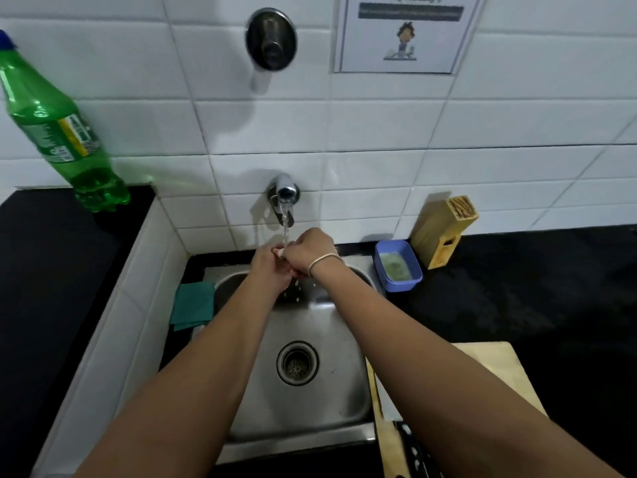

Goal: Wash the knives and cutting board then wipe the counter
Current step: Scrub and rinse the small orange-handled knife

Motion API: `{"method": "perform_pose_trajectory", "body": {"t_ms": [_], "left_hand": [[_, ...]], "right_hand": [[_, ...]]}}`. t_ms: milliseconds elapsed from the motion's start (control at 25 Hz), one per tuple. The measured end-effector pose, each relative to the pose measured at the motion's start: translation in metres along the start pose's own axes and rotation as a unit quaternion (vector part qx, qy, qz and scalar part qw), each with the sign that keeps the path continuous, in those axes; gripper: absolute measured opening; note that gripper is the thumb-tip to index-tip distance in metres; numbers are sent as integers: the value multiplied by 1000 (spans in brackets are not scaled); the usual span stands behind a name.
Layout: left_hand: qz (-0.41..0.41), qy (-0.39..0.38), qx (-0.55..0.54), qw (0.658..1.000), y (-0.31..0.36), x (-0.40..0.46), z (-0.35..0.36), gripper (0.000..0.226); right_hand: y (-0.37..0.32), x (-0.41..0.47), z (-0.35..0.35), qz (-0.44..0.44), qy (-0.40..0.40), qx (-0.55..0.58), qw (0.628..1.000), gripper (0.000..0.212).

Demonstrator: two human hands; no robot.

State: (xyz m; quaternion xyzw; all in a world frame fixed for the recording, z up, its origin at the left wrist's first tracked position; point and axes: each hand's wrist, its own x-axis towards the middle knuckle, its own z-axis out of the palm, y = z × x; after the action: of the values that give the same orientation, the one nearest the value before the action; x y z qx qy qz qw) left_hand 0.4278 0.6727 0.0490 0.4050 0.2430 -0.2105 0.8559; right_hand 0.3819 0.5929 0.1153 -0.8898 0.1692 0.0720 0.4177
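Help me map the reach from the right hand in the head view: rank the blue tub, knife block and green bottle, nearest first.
From the right hand:
1. Blue tub, on the counter just right of the sink.
2. Knife block, right of the tub against the wall.
3. Green bottle, far left on the counter.

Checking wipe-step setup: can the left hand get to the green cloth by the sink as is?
Probably yes. The green cloth lies uncovered on the sink rim, left of the left hand, with nothing between. But that hand is busy under the running tap together with the right hand.
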Motion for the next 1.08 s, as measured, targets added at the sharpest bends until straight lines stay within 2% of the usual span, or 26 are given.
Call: {"method": "perform_pose_trajectory", "body": {"t_ms": [40, 160, 240, 440, 520, 600, 720, 880, 960, 1080], "left_hand": [[-8, -4, 4, 1000, -5, -2, 3, 40], [-27, -10, -9, 1000, -35, -9, 23, 40], [-53, -18, 34, 998, -65, -12, 38, 39], [-118, -86, 149, 978, -169, -21, 107, 37], [-132, -86, 182, 971, -214, -22, 143, 38], [-154, -85, 239, 955, -261, -20, 175, 39], [-194, -96, 339, 916, -339, -22, 230, 43], [-232, -158, 438, 854, -415, -34, 312, 47], [-223, -220, 458, 832, -433, -37, 342, 53], [-174, -307, 442, 824, -443, -39, 373, 55]], "right_hand": [[8, -5, -2, 8, -17, 12, 1000, 20], [46, -21, -16, 62, -72, 46, 994, 29], [78, -33, -31, 96, -90, 75, 989, 29], [198, -61, -96, 178, -82, 173, 965, 22], [252, -67, -131, 199, -73, 218, 952, 21], [300, -72, -166, 230, -35, 275, 933, 19], [375, -76, -219, 290, 67, 340, 892, 18], [457, -79, -281, 345, 208, 354, 844, 13], [480, -77, -303, 333, 248, 318, 852, 14], [497, -72, -318, 283, 257, 175, 907, 28]]}}
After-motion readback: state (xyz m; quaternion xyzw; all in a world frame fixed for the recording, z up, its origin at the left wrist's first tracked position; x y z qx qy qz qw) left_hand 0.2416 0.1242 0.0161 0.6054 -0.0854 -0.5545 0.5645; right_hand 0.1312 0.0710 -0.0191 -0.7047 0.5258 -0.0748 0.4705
